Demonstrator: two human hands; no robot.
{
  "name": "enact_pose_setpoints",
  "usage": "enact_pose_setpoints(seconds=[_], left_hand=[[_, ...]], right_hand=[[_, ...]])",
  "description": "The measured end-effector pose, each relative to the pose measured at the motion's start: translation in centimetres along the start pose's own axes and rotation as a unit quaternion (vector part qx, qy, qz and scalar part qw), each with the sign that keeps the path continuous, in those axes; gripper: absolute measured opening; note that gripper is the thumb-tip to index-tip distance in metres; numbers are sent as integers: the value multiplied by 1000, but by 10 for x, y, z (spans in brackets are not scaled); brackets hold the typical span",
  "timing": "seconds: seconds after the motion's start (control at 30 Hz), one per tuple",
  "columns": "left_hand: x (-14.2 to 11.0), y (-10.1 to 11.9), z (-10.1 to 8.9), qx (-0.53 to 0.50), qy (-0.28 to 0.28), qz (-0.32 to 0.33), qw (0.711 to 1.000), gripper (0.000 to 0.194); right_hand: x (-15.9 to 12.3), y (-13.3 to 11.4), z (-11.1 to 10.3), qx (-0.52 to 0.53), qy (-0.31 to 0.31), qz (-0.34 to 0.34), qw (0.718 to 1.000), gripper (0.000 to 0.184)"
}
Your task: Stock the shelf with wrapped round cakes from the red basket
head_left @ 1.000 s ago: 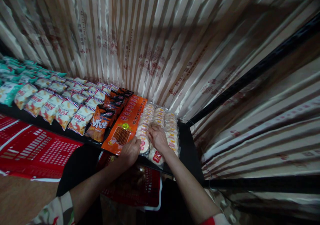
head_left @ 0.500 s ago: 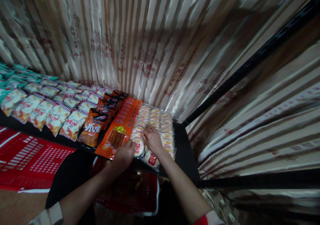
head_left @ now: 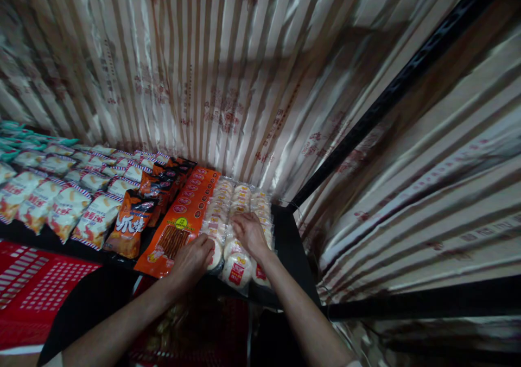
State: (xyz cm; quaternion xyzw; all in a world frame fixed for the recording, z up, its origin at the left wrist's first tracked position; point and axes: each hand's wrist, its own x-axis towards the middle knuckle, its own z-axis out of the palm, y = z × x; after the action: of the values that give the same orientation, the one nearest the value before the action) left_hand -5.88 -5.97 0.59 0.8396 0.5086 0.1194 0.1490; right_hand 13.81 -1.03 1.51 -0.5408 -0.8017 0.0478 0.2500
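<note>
Clear packets of round white crackers [head_left: 237,272] with red labels stand in three rows near the shelf's right end. My left hand [head_left: 194,261] is closed, its fingers curled at the edge of the front cracker packet in the left row. My right hand [head_left: 249,232] reaches over the middle row, fingers bent together on a packet behind the front one; its grip is partly hidden. Left of the crackers lies a flat orange pack [head_left: 179,220] with brown sticks pictured on it, partly behind my left hand.
Orange-brown snack bags [head_left: 132,223], white striped snack bags [head_left: 97,220] and teal bags [head_left: 24,139] fill the black shelf [head_left: 291,258] leftward. A pleated patterned curtain [head_left: 228,74] hangs behind. A black slanted post [head_left: 366,117] rises at right. Red baskets [head_left: 40,291] are below.
The view has turned right, so the shelf goods sit further left. My right hand has shifted from beside the left row onto the middle row. My left hand stays at the left row's front packet.
</note>
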Motion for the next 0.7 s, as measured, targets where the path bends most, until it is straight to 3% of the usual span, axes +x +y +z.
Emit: enact_pose_setpoints(seconds=[0.17, 0.37, 0.57, 0.7], left_hand=[[42, 7, -15, -39, 12, 18, 999, 21], [109, 13, -27, -38, 25, 34, 998, 21], [174, 11, -20, 27, 74, 71, 994, 23], [213, 3, -10, 58, 65, 79, 993, 25]], right_hand=[[11, 35, -12, -2, 41, 72, 997, 21], [33, 80, -21, -41, 54, 113, 991, 23], [60, 118, -20, -68, 76, 149, 984, 25], [80, 132, -19, -91, 65, 157, 981, 25]])
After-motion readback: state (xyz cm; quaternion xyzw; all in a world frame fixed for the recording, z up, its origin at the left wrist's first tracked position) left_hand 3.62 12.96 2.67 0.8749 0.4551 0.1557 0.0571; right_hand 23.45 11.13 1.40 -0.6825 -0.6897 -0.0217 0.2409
